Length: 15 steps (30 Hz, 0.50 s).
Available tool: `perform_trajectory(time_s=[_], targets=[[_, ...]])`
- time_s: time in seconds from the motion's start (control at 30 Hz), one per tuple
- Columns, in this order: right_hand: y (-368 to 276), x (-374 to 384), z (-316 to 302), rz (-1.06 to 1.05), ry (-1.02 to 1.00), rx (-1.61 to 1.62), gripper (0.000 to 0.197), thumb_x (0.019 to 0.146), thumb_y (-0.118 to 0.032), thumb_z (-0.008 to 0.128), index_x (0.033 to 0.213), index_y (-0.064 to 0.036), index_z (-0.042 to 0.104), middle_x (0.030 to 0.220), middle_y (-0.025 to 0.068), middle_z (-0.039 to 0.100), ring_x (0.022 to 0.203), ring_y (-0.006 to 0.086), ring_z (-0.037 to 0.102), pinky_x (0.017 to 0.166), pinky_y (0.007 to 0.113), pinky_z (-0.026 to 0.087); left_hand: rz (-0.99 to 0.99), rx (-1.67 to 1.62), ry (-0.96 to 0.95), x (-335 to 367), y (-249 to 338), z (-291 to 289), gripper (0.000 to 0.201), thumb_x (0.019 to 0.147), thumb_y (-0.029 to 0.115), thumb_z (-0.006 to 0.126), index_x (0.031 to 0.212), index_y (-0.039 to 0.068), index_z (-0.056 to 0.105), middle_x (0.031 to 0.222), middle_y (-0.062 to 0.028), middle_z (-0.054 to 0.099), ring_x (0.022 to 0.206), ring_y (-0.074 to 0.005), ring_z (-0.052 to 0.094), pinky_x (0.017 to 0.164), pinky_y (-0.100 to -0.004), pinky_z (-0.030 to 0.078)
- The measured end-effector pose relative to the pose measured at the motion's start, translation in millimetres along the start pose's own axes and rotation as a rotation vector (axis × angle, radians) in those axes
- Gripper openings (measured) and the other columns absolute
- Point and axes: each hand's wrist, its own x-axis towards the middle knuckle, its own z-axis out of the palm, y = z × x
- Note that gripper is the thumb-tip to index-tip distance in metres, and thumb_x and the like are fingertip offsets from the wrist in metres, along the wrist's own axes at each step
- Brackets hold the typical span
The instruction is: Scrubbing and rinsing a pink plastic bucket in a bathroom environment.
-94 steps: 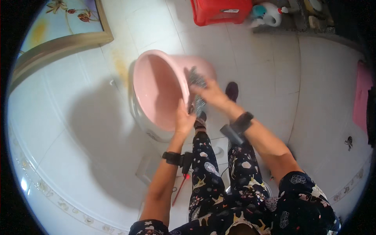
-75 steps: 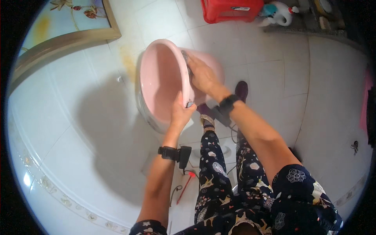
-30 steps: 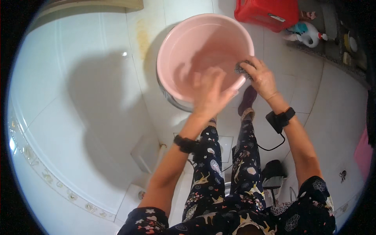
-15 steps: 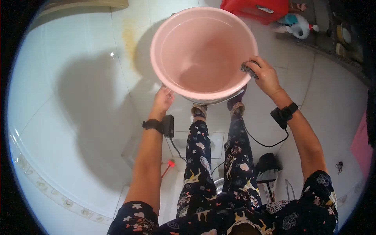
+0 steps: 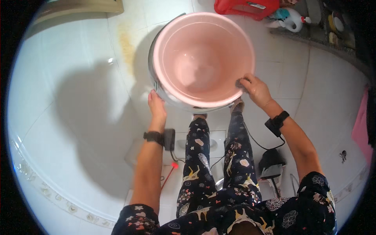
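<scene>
Pink basin (image 5: 203, 58) sat nested in a metal basin (image 5: 156, 84), over the white tiled floor (image 5: 78, 117) ahead of the feet. Left hand (image 5: 156, 107) pressed against the lower-left wall, fingers flat, grip not closed. Right hand (image 5: 256, 90) grasped the pink rim at lower right. Red crate (image 5: 246, 8) lay beyond, well apart.
</scene>
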Motion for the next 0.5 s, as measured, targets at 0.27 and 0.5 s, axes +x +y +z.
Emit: perform_trajectory(time_s=[0.27, 0.5], targets=[[-18, -43, 37, 0.048, -0.214, -0.027, 0.035, 0.069, -0.004, 0.062, 0.103, -0.01, 0.055, 0.099, 0.0098, 0.051, 0.086, 0.0284, 0.061, 0.071, 0.036, 0.054, 0.151, 0.126, 0.094, -89, 59, 21, 0.038, 0.094, 0.036, 0.048, 0.109, 0.001, 0.052, 0.093, -0.0027, 0.056, 0.08, -0.0092, 0.049, 0.067, -0.0273, 0.04], [-35, -20, 18, 0.373, -0.286, 0.37, 0.041, 0.076, -0.016, 0.06, 0.115, -0.0053, 0.053, 0.108, 0.0152, 0.053, 0.096, 0.0336, 0.058, 0.081, 0.042, 0.048, 0.343, 0.422, -0.129, -123, 51, 22, 0.032, 0.097, 0.03, 0.038, 0.117, 0.004, 0.043, 0.085, -0.0053, 0.055, 0.06, -0.0108, 0.052, 0.055, -0.0257, 0.044]])
